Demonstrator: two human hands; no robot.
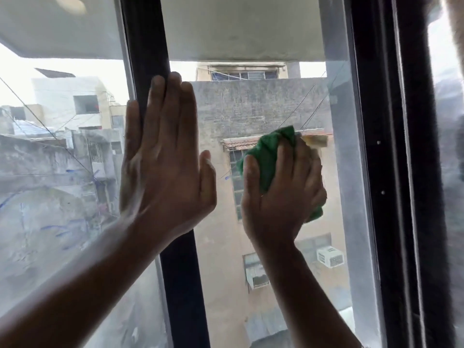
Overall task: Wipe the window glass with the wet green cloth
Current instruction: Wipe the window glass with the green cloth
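Head view: right hand (pixel 281 194) is closed around the bunched green cloth (pixel 267 156) and presses it flat to the window glass (pixel 266 272), about mid-height of the middle pane, nearer that pane's right edge than its left. Cloth shows above the knuckles and again below the little-finger side; the rest is hidden under the palm.

Left hand (pixel 163 159) is open, fingers together and straight, laid flat across the dark upright frame bar (pixel 180 292) at the pane's left edge. It holds nothing; reads as a brace.

Handling, my judgement:
- Cloth is soft, light and limp, with no shape of its own. A wad under the palm is the right hold; pinching a corner would let it trail and smear.
- Wet fabric on glass should slide easily. The grip needs to stop the wad from rolling out sideways, so keep fingers spread over the top and the thumb tucked on the side.
- Can't see how wet it is; no drips visible.
- Glass is rigid but fragile, and the drop outside is big. Push with a flat palm, moderate pressure, not knuckles.
- Left pane (pixel 50 197) looks hazy and streaked; middle pane reads clearer, with haze along its right edge by the black frame (pixel 376 172).
- Loose edges could catch at the frame.
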